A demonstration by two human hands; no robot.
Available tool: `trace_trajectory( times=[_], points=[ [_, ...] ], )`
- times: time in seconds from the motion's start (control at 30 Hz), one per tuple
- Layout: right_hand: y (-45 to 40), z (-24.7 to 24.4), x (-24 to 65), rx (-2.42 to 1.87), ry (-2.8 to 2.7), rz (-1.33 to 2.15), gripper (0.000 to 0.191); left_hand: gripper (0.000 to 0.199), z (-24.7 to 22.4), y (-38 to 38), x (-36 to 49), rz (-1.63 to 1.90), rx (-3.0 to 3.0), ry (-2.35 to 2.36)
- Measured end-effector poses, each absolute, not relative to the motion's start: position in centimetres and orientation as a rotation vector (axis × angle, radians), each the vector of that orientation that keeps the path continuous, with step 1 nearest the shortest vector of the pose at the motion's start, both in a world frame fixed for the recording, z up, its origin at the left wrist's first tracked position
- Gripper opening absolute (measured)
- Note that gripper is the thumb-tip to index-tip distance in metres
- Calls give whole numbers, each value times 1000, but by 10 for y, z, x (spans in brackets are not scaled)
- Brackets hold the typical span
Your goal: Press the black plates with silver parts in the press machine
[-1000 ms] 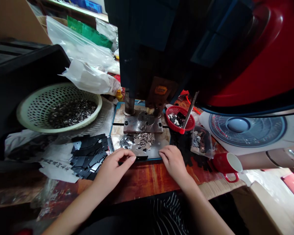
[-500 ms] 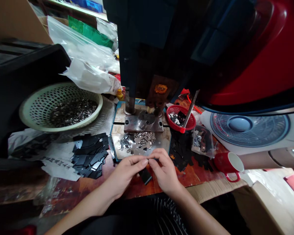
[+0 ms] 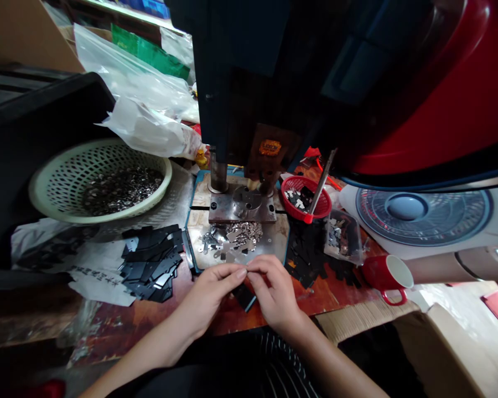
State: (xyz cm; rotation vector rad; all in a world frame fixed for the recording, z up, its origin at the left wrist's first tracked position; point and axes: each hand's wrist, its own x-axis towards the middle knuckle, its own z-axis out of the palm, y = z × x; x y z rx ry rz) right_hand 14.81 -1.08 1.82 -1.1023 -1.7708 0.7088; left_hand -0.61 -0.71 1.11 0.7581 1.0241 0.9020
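My left hand [image 3: 216, 291] and my right hand [image 3: 274, 290] meet at the fingertips, just in front of the press bed. Thumb and fingers of each are pinched together; whatever sits between them is too small or hidden to make out. A dark flat plate [image 3: 244, 298] shows below and between the hands, and I cannot tell whether it is held or lies on the table. Beyond the fingertips, small shiny metal pieces [image 3: 245, 235] are heaped on the press bed [image 3: 197, 235], before the steel die block [image 3: 224, 213].
On the left are a pale green basket [image 3: 41, 190] of small metal parts and a pile of black plates [image 3: 155, 265]. To the right stand a red basket [image 3: 324, 207], a clear plastic box [image 3: 359, 251], a red mug [image 3: 375, 275] and a fan [image 3: 425, 215]. The dark press [image 3: 240, 72] hangs overhead.
Both hands stay pinched together at almost the same spot, with only slight finger movement. The whole view has shifted a little; nothing else visibly differs.
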Motion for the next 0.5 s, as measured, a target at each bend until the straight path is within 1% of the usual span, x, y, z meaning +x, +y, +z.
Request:
trace_trajectory(
  times=[0.23, 0.4, 0.5],
  points=[
    [-10, 15, 143, -1174, -1676, 778, 11, 25, 11, -8, -2, 940, 702, 1061],
    [-8, 14, 144, -1104, -1697, 766, 9, 27, 12, -10, -6, 875, 702, 1006],
    [-7, 15, 146, -1058, -1751, 732, 10, 24, 13, -11, -7, 886, 669, 986]
  ],
)
